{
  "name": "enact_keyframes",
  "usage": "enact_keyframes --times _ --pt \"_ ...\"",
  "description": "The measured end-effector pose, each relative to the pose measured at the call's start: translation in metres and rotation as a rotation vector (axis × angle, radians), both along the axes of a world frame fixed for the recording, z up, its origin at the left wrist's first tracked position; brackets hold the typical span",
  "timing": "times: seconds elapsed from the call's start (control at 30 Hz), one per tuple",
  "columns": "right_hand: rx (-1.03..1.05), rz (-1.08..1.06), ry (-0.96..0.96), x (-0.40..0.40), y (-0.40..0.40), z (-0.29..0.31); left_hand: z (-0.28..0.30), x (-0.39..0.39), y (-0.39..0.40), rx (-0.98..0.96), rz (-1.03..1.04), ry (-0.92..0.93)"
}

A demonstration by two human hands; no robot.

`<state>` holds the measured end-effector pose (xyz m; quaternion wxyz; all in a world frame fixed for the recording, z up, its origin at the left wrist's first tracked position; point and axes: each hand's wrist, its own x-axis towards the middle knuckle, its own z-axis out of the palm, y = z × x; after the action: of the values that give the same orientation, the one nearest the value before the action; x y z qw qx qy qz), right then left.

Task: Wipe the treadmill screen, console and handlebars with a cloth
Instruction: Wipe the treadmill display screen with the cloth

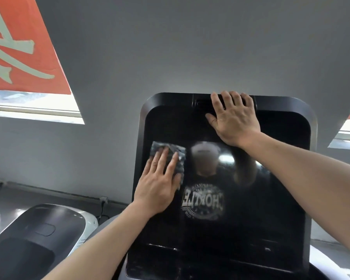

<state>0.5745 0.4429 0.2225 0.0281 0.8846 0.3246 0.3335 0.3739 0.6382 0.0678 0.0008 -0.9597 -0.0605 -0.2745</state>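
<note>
Two bare hands work a glossy black treadmill screen, a tall rounded-corner panel framed by a matte black bezel, its mirror-like face showing a reflection of a printed dark T-shirt. Behind the panel stretches a plain grey wall, smooth and unmarked, with a bright window well to the left of both hands and an orange banner bearing pale brush-like strokes above it. Below and left of the wiping hand sits a neighbouring machine's rounded hood, dark plastic edged in white. The right hand lies at the panel's top edge, palm flat on the glass, fingers bent over the rim beside a recessed slot, thumb spread toward the left. The left hand lies lower, near the screen's left border, its fingers straight and spread, pressing a cloth flat against the glass. That cloth, a small grey textured square, shows beyond the fingertips and along the hand's right side.
</note>
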Motion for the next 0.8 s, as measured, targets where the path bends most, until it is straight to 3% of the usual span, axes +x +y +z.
enact_keyframes --times 0.07,0.1,0.23,0.37,0.47,0.53,0.67,0.8 --pt "0.001 -0.002 0.002 -0.001 -0.001 0.002 0.014 0.017 -0.016 -0.224 0.127 -0.065" --pt "0.0 -0.003 0.003 -0.002 -0.001 0.002 0.015 0.022 -0.027 -0.233 0.127 -0.075" --pt "-0.002 0.008 0.003 -0.002 0.0 0.002 0.013 0.018 -0.012 0.063 -0.089 -0.008" --pt "0.003 0.001 0.022 -0.002 0.0 0.001 0.034 0.032 -0.006 -0.16 0.105 -0.075" --pt "0.0 0.012 0.028 -0.004 -0.003 -0.002 0.013 0.018 -0.025 0.074 -0.097 0.014" --pt "-0.007 0.02 0.014 -0.005 -0.005 -0.006 0.023 0.012 0.002 0.162 -0.178 0.033" --pt "-0.01 -0.001 0.029 -0.006 -0.004 -0.007 0.044 0.03 0.005 -0.144 0.098 -0.06" --pt "-0.01 0.013 0.023 -0.005 -0.004 -0.006 0.01 0.017 -0.01 0.198 -0.175 0.036"
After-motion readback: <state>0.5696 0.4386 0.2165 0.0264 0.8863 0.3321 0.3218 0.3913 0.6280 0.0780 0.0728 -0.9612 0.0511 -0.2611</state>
